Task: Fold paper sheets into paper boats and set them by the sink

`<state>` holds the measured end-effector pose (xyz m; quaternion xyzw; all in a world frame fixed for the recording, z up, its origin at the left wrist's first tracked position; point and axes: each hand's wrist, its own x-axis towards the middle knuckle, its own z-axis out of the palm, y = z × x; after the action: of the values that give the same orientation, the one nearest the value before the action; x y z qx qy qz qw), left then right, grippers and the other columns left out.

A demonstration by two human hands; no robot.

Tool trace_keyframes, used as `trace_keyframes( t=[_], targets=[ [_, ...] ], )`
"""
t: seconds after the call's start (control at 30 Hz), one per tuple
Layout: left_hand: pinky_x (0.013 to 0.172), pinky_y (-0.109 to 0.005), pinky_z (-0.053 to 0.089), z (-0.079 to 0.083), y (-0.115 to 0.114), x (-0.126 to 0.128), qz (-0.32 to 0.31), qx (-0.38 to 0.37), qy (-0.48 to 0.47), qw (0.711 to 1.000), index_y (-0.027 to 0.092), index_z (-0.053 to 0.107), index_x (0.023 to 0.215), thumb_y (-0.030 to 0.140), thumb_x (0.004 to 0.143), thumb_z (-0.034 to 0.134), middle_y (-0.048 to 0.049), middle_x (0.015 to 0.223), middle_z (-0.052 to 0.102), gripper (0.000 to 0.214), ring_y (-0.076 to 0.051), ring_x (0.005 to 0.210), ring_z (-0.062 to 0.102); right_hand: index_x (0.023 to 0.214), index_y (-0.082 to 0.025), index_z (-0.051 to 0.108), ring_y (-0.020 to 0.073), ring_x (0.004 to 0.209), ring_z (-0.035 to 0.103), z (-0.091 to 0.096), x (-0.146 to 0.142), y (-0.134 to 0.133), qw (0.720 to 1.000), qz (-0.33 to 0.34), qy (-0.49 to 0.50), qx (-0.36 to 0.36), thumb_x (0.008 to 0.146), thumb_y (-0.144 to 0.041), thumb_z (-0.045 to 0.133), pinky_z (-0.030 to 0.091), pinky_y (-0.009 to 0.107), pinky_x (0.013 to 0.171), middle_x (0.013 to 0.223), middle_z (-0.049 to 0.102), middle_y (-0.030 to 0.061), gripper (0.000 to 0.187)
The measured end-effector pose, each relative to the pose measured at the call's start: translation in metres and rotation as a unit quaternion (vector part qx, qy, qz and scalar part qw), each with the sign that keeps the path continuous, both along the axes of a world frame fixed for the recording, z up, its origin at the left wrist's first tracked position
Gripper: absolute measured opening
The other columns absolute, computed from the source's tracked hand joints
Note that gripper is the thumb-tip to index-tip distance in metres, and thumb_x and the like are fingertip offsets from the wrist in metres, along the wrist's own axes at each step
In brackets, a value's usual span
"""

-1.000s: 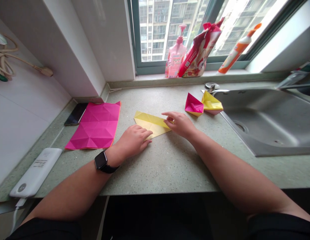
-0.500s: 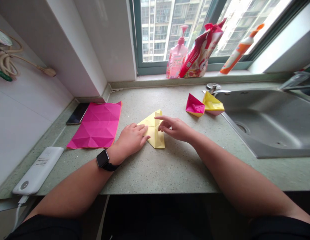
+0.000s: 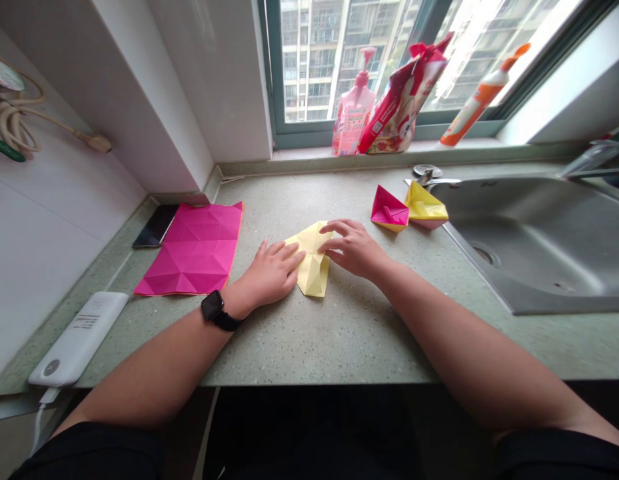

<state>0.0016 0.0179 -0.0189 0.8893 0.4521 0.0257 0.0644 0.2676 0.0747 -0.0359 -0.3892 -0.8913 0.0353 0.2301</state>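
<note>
A pale yellow folded paper [image 3: 314, 275] lies on the counter in front of me, with crease lines and a pointed lower edge. My left hand [image 3: 275, 272] rests flat over its left side, fingers spread. At the paper's right edge is my right hand [image 3: 353, 248], its bent fingertips touching the upper right part and thumb and fingers apart. Part of the paper is hidden under both hands. Farther right stand two folded paper boats, one magenta [image 3: 389, 212] and one yellow [image 3: 426, 204], side by side.
Creased magenta paper sheets [image 3: 192, 250] lie at left, partly over a black phone [image 3: 154, 225]. Nearer is a white power bank [image 3: 79, 340] with a cable. A steel sink [image 3: 564, 253] is at right. A pink pump bottle [image 3: 353, 117], red bag [image 3: 404, 107] and orange-white bottle [image 3: 472, 110] line the windowsill.
My right fingers have moved slightly right and bent more. The yellow paper has turned a little, and its right side looks more flattened. My left hand has slid slightly right.
</note>
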Motion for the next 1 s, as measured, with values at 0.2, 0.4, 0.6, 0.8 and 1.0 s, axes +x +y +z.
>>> trace_keyframes(
  t=[0.2, 0.4, 0.6, 0.8, 1.0],
  targets=[
    [0.133, -0.064, 0.027, -0.009, 0.005, -0.001, -0.002, 0.024, -0.027, 0.999, 0.030, 0.067, 0.151, 0.022, 0.104, 0.055, -0.0102, 0.173, 0.045, 0.049, -0.037, 0.159, 0.038, 0.091, -0.032, 0.084, 0.0272, 0.121, 0.069, 0.004, -0.001, -0.007, 0.997, 0.072, -0.010, 0.017, 0.098, -0.025, 0.072, 0.033, 0.061, 0.127, 0.117, 0.082, 0.0015, 0.015],
    [0.127, -0.049, 0.043, -0.005, 0.014, -0.005, -0.026, -0.024, -0.093, 0.995, 0.030, 0.077, 0.140, 0.017, 0.106, 0.048, -0.0086, 0.154, 0.063, 0.047, -0.030, 0.145, 0.055, 0.099, -0.028, 0.082, 0.0212, 0.095, 0.076, 0.009, -0.009, -0.014, 0.992, 0.113, -0.048, -0.033, 0.099, -0.021, 0.064, 0.053, 0.042, 0.102, 0.106, 0.085, 0.0016, 0.020],
    [0.126, -0.057, 0.042, 0.003, 0.008, -0.010, -0.047, -0.037, -0.126, 0.990, 0.027, 0.078, 0.135, 0.050, 0.109, 0.059, -0.0110, 0.157, 0.062, 0.040, -0.033, 0.144, 0.058, 0.098, -0.027, 0.082, 0.0199, 0.088, 0.075, 0.014, -0.011, -0.019, 0.990, 0.099, -0.086, -0.054, 0.103, -0.025, 0.061, 0.053, 0.032, 0.082, 0.103, 0.084, 0.0033, 0.022],
    [0.107, -0.048, 0.055, 0.001, 0.006, -0.015, -0.053, 0.037, -0.120, 0.991, 0.023, 0.085, 0.098, 0.026, 0.101, 0.068, -0.0081, 0.133, 0.076, 0.017, -0.028, 0.116, 0.071, 0.116, -0.029, 0.082, 0.0219, 0.095, 0.079, 0.014, -0.014, -0.021, 0.991, 0.071, -0.087, -0.072, 0.100, -0.023, 0.065, 0.054, 0.032, 0.084, 0.112, 0.086, 0.0033, 0.024],
    [0.093, -0.042, 0.057, 0.010, 0.005, -0.017, -0.044, 0.083, -0.073, 0.993, 0.020, 0.083, 0.093, 0.018, 0.100, 0.066, -0.0080, 0.116, 0.079, 0.018, -0.024, 0.100, 0.072, 0.117, -0.030, 0.083, 0.0232, 0.094, 0.080, 0.017, -0.014, -0.021, 0.990, 0.040, -0.110, -0.080, 0.099, -0.023, 0.066, 0.055, 0.033, 0.082, 0.111, 0.086, 0.0035, 0.025]
  ],
)
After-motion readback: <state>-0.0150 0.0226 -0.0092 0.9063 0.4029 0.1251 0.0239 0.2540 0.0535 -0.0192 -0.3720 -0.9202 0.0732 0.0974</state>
